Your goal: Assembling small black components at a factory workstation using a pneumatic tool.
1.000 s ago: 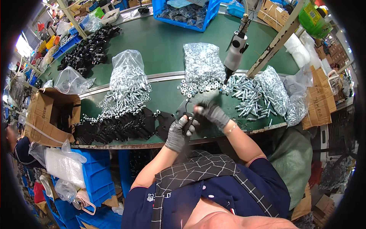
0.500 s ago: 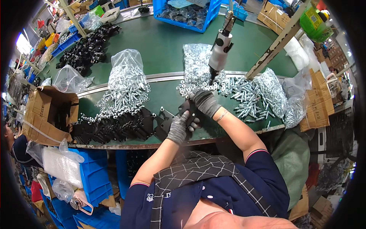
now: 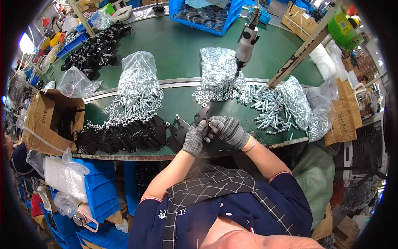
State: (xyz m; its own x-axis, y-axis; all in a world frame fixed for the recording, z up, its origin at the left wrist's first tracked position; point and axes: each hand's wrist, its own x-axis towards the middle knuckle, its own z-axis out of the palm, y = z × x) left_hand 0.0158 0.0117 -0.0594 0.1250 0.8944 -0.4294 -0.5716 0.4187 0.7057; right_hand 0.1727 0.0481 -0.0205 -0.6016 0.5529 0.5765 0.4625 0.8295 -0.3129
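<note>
My left hand (image 3: pixel 195 137), in a grey knit glove, grips a black plate (image 3: pixel 202 113) near the bench's front edge. My right hand (image 3: pixel 229 132), gloved alike, is closed with its fingertips pinched at the plate's right side. Whatever lies between those fingertips is too small to make out. Just beyond the plate, small silver nuts or washers (image 3: pixel 203 96) spill from a clear plastic bag (image 3: pixel 219 66). Silver bolts (image 3: pixel 268 107) lie loose to the right. Left of my left hand, several black plates (image 3: pixel 124 137) lie in an overlapping row, some with silver fasteners on them.
A power driver (image 3: pixel 246 46) hangs tip down above the nuts. Left of centre stands another bag of bolts (image 3: pixel 139 76). An open cardboard box (image 3: pixel 39 122) sits at the left end, a blue crate (image 3: pixel 228 18) at the back. A post (image 3: pixel 300 50) rises on the right.
My right hand has come back from the nut pile toward me, down to the plate's right side. The left hand keeps its hold on the plate. The hanging driver has swung slightly right.
</note>
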